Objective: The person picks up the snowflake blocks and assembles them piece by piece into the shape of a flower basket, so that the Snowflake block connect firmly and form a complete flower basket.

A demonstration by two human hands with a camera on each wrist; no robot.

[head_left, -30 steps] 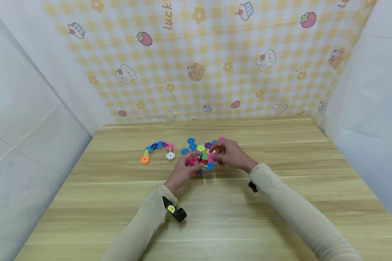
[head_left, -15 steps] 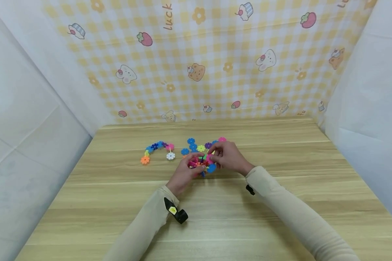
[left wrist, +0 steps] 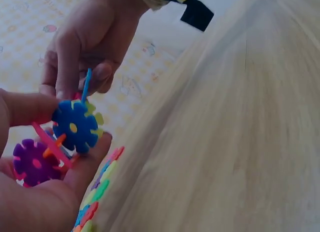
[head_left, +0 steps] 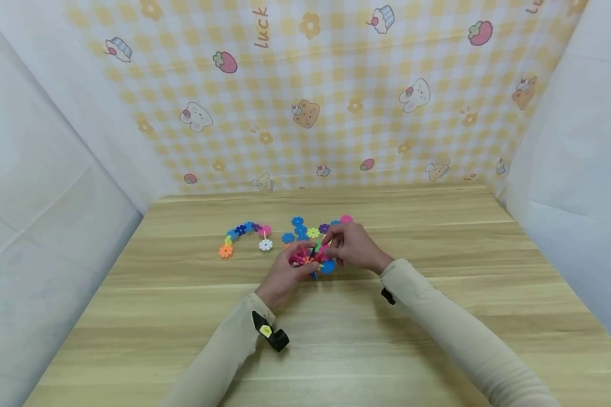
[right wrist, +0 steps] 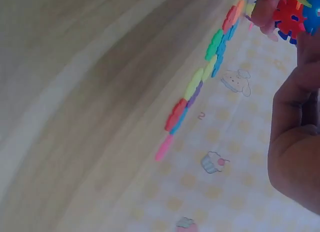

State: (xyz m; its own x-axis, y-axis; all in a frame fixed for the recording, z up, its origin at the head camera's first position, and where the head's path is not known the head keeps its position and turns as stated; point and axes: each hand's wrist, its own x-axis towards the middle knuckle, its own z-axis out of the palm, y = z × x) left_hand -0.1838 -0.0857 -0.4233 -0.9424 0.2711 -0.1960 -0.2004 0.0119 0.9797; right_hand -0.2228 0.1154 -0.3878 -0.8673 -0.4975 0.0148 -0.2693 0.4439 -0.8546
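Note:
My left hand point(head_left: 281, 277) holds a cluster of interlocked plastic flower discs point(head_left: 302, 259) between thumb and fingers, a little above the table. A blue disc point(left wrist: 75, 127) and a purple disc point(left wrist: 35, 164) of the cluster face the left wrist view. At the cluster's right side, my right hand point(head_left: 358, 247) pinches a pink flower disc point(head_left: 324, 252) between thumb and forefinger. The fingers partly cover this disc, and I cannot tell whether its slot is engaged. In the right wrist view, red point(right wrist: 289, 22) and blue discs of the cluster show beside the fingers.
A curved chain of joined discs point(head_left: 241, 229) lies to the left, ending in an orange disc point(head_left: 226, 251) and a white disc point(head_left: 266, 245). Loose discs, among them a blue one point(head_left: 297, 221) and a pink one point(head_left: 346, 219), lie behind the hands on the wooden table point(head_left: 438, 237).
My right hand has moved slightly left and towards me with the pink disc, closer to the cluster. The cluster has shifted and turned a little in my left hand.

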